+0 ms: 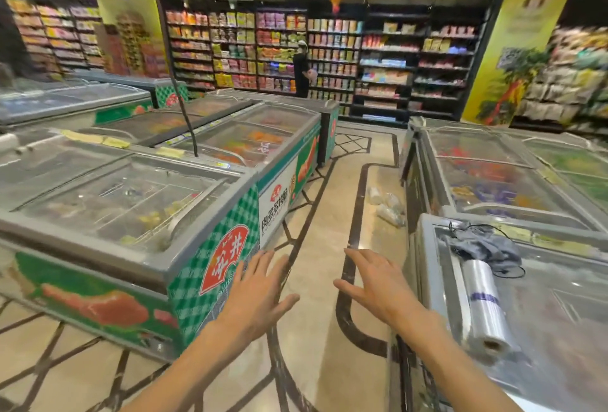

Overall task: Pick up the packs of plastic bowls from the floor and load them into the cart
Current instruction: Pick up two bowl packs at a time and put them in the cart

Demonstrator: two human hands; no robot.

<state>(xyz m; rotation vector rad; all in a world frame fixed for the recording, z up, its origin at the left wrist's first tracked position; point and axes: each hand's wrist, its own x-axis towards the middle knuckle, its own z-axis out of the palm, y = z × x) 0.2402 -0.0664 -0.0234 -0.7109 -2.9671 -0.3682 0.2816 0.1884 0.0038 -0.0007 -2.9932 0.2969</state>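
Packs of bowls (387, 204) lie between freezers (204, 237).

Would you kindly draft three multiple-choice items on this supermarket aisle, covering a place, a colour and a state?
1. Where do the clear packs lie?
A. On the floor beside the right-hand freezers
B. On a freezer lid
C. On a shelf

2. What colour is the checked end panel of the nearest left freezer?
A. Blue
B. Green
C. Black

3. How are the two hands?
A. Both gripping packs
B. One on a cart
C. Both open, holding nothing

Answers:
A, the packs lie on the tiles.
B, the panel is green.
C, the left hand and right hand have spread fingers.
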